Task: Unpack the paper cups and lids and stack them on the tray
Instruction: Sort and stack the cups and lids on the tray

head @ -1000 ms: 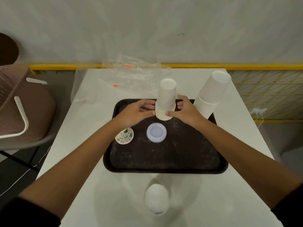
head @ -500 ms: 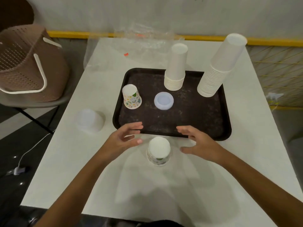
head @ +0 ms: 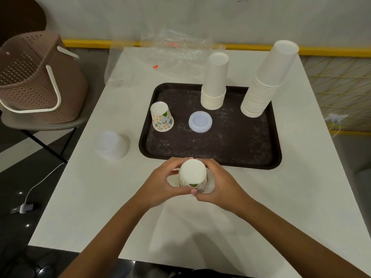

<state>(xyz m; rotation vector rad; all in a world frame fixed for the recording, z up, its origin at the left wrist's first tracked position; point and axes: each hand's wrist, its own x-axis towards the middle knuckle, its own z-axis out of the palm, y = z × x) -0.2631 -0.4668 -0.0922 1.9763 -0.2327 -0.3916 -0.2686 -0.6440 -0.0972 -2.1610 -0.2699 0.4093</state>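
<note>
A patterned paper cup stack (head: 193, 175) stands upside down on the white table just in front of the dark tray (head: 210, 159). My left hand (head: 160, 185) and my right hand (head: 219, 184) curl round it from both sides. On the tray stand a short stack of white cups (head: 214, 83), a tall leaning stack of white cups (head: 267, 81), one upturned patterned cup (head: 161, 117) and a small pile of translucent lids (head: 200, 121).
A wrapped stack of translucent lids (head: 112, 145) lies on the table left of the tray. Crumpled clear plastic wrap (head: 170, 53) sits at the table's far edge. A brown perforated basket (head: 34, 77) rests on a chair to the left.
Both hands left the short white stack on the tray, came back to the near table edge and closed round the patterned cup stack. The camera view tilted down and back.
</note>
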